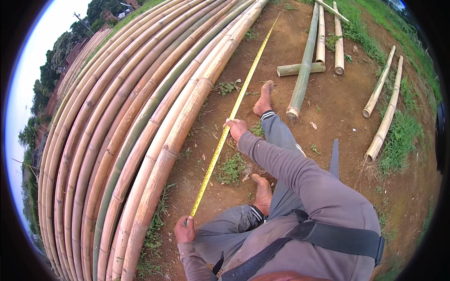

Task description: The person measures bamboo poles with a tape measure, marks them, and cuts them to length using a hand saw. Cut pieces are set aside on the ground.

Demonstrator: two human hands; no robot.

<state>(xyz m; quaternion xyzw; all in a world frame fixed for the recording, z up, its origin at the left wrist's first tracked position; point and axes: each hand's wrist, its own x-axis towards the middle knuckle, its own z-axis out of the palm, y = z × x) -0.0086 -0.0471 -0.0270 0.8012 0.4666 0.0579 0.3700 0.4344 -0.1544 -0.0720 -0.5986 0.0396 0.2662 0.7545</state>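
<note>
Yellow measuring tape: the tape (215,161) runs in a straight diagonal over the bare ground (281,44), from the left hand past the right hand toward the far part of the dirt, just right of the bamboo row.
Left hand: closed around the near end of the tape (184,229), beside a trouser knee; a small dark-green bit shows at the fingers, too small to identify.
Right hand: thumb and fingers pinching the tape along its length (236,129).
Bamboo row: long poles (154,154) side by side along the ground's left edge, mostly tan, one green.
Green bamboo pole: lies (303,89) right of the tape, across a short bamboo piece (287,70); two tan poles (338,49) lie beyond it, with a thin stick (333,11) over them.
Outer poles: two tan lengths (388,110) by the grass (403,136) at the ground's right edge.
Saw-like blade: grey and tapered (334,159), partly hidden behind the right sleeve (300,166).
Close to the tape: bare feet (263,194) on its right, with low weeds (231,169) between.
Strap: wide, black (340,238), across the torso.
</note>
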